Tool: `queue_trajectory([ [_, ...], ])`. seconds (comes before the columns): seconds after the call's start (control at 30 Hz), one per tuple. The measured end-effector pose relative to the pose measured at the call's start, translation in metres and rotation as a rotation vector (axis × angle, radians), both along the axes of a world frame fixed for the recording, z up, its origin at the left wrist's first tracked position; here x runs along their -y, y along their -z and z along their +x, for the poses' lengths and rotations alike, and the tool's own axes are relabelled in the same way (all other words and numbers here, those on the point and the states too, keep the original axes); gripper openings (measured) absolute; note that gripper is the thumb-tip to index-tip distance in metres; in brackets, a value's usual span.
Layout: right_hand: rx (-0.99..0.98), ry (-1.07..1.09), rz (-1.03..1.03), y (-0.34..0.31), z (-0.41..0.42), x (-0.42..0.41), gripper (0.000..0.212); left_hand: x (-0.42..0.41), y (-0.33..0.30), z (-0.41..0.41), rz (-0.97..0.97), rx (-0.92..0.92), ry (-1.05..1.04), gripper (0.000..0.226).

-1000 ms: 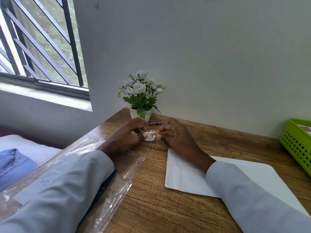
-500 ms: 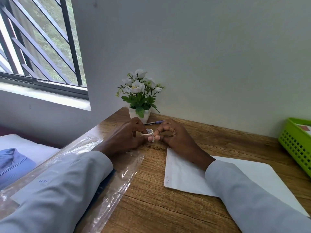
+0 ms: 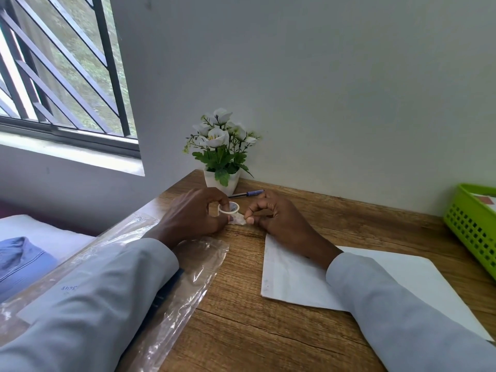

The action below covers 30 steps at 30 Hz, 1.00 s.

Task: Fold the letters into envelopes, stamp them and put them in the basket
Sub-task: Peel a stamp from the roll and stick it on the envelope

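Just beyond the near edge of the white envelope (image 3: 298,280), both hands are working over the desk (image 3: 241,331). The left hand (image 3: 192,216) is curling its grip round a small white roll of stamps (image 3: 229,208), fingers hooked through and over the ring. The right hand (image 3: 276,218) is pinching the free end of the stamp strip (image 3: 237,220) between thumb and forefinger, the strip running between the two hands just above the wood. The envelope is lying flat under the right forearm, its long side angling toward the right. A green basket (image 3: 472,226) is sitting at the right edge of the desk, well apart from the hands, with something pale and reddish inside it that is too cropped to identify. A clear plastic sleeve (image 3: 188,277) is lying under the left forearm. Behind the hands, a blue pen (image 3: 247,194) is resting beside a white pot of flowers (image 3: 221,154) against the wall.
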State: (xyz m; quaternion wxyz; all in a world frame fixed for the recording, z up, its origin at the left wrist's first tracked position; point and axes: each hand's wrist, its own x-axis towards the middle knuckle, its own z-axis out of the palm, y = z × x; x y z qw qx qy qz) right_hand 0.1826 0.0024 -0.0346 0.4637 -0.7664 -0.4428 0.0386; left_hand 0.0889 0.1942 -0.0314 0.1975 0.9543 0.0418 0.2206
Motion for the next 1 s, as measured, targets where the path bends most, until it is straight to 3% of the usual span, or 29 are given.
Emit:
queue_trajectory([
  [0.3,-0.095,-0.019,0.045,-0.002,0.001,0.005,0.017,-0.002,0.0,-0.001,0.116,0.025,-0.053,0.026],
  [0.63,-0.523,0.044,0.225,-0.008,0.003,0.01,0.011,-0.001,0.001,-0.002,0.158,0.058,-0.106,0.043],
  [0.73,-0.566,0.068,0.276,-0.021,0.001,0.016,0.012,0.001,0.0,-0.002,0.205,0.076,-0.095,0.035],
  [1.0,-0.645,0.078,0.281,-0.064,-0.016,0.083,0.017,0.012,-0.008,-0.004,0.204,0.138,-0.058,0.044],
])
